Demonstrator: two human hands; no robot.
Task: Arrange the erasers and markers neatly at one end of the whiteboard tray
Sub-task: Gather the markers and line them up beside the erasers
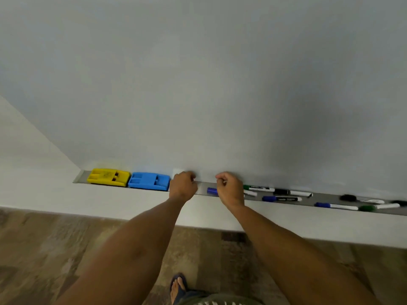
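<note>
blue marker (212, 191) beside right grip (230, 190), untouched

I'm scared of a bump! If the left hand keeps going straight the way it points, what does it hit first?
Probably the whiteboard. The left hand reaches forward over the tray, its curled fingers already close to the board, maybe touching; depth is hard to judge. The blue eraser sits beside it, out of that path.

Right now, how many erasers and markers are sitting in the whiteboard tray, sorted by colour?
Plastic erasers: 2, yellow and blue
Blue-capped markers: 3
Green-capped markers: 2
Black-capped markers: 2, perhaps another at the right edge
Total: 9 clearly seen
</note>
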